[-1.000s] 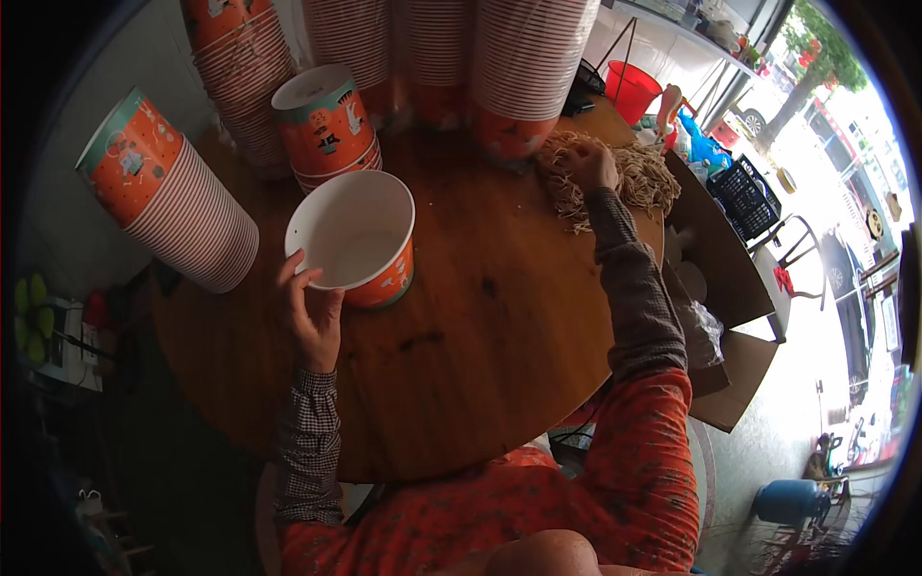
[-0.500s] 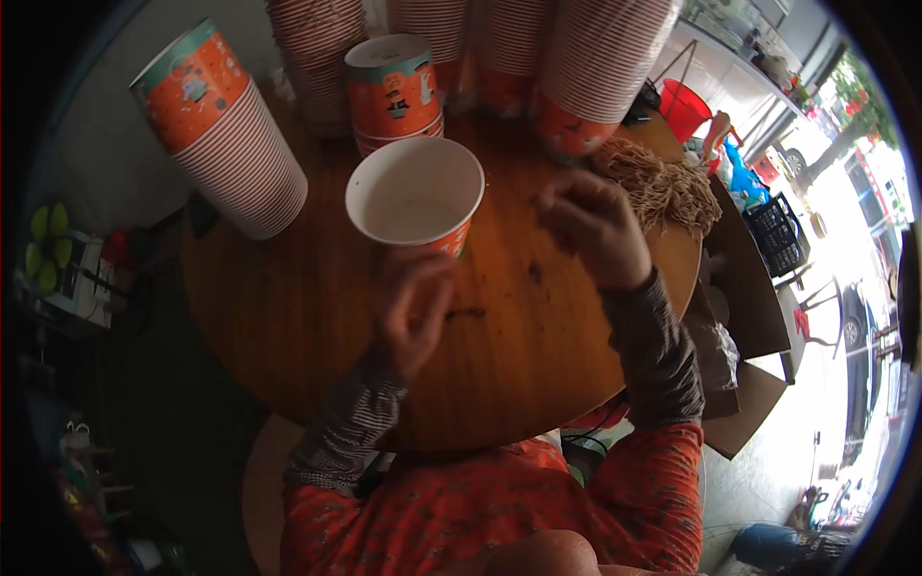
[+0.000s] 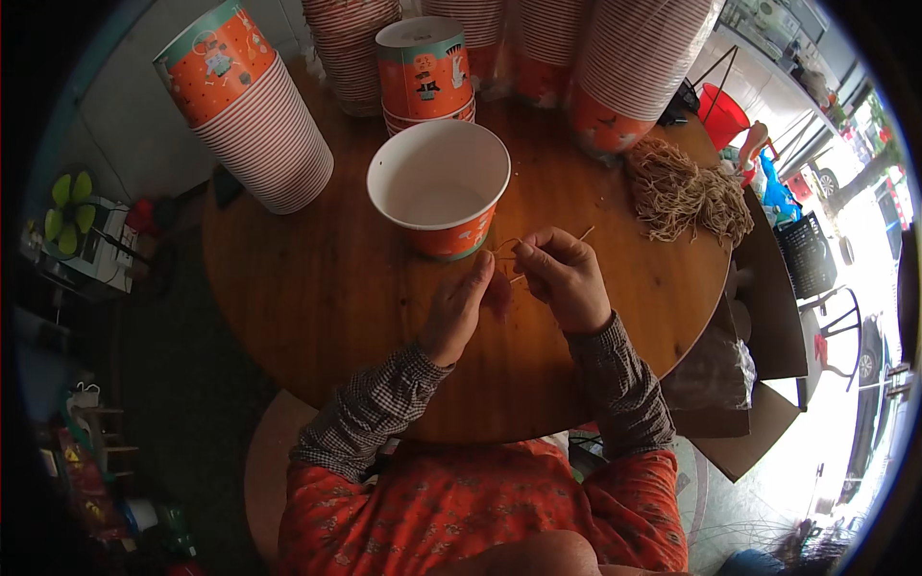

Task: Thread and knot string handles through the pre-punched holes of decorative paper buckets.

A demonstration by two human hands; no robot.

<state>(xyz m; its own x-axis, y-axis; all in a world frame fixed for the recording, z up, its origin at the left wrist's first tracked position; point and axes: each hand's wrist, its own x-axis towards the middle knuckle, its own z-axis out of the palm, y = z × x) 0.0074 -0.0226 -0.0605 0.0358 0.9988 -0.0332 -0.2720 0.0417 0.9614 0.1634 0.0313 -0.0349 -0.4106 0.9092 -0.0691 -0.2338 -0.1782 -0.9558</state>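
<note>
A large paper tub [image 3: 451,235], white inside with an orange printed outside, stands upright and open-topped on the round wooden table [image 3: 384,317]. Just in front of it my two hands are close together. My right hand [image 3: 569,278] is closed in a pinch on a thin tan strand [image 3: 588,232], whose end sticks out past the fingers. Thin loops of strand show between the hands. My left hand [image 3: 459,312] faces it, thumb up and fingers curled; its fingertips are shadowed and blurred, so what they hold is unclear. A tangled pile of tan strands [image 3: 682,192] lies at the right.
A leaning stack of nested tubs [image 3: 264,134] stands at the left. Behind the open tub are an upside-down tub [image 3: 423,72] and several tall tub stacks, some wrapped in plastic [image 3: 624,72]. An open cardboard box [image 3: 749,422] sits beside the table's right edge.
My hands have come together in front of the tub, the right moving left and down from near the strand pile. A thin strand now shows in the right hand. The whole view has shifted slightly.
</note>
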